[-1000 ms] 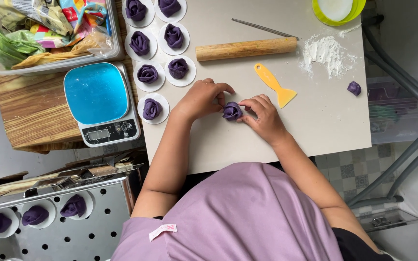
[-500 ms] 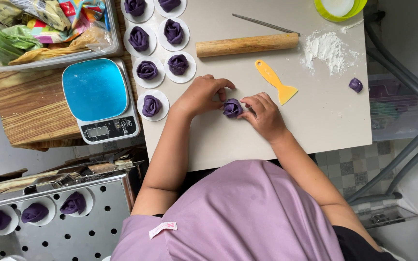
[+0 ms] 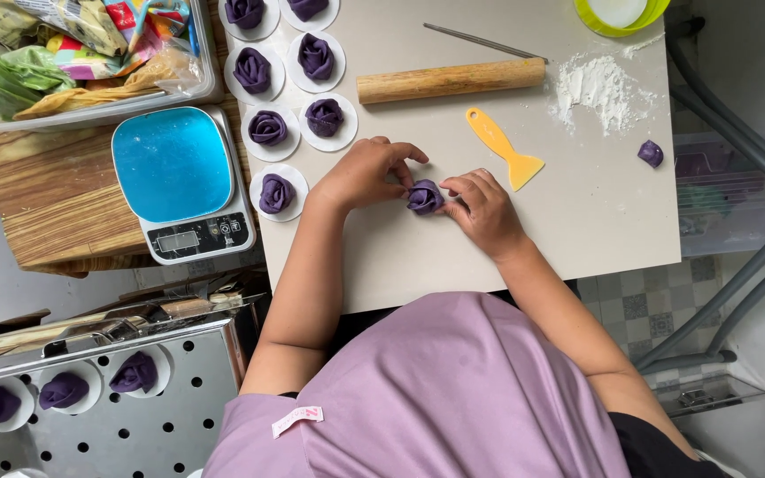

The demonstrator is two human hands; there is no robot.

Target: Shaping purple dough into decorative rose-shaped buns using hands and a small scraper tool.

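Left hand (image 3: 367, 173), right hand (image 3: 482, 205) pinch purple dough rose (image 3: 424, 196); clear tub (image 3: 210, 75) holds snack packets (image 3: 90, 31).

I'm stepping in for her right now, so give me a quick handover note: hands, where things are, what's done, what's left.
Left hand and right hand both pinch the purple dough rose on the white board.
Done: six finished roses on paper rounds beside the scale; three more on the perforated tray.
Left: the rose in hand is not yet on a round; one small dough piece waits near the flour. Rolling pin and yellow scraper lie idle.
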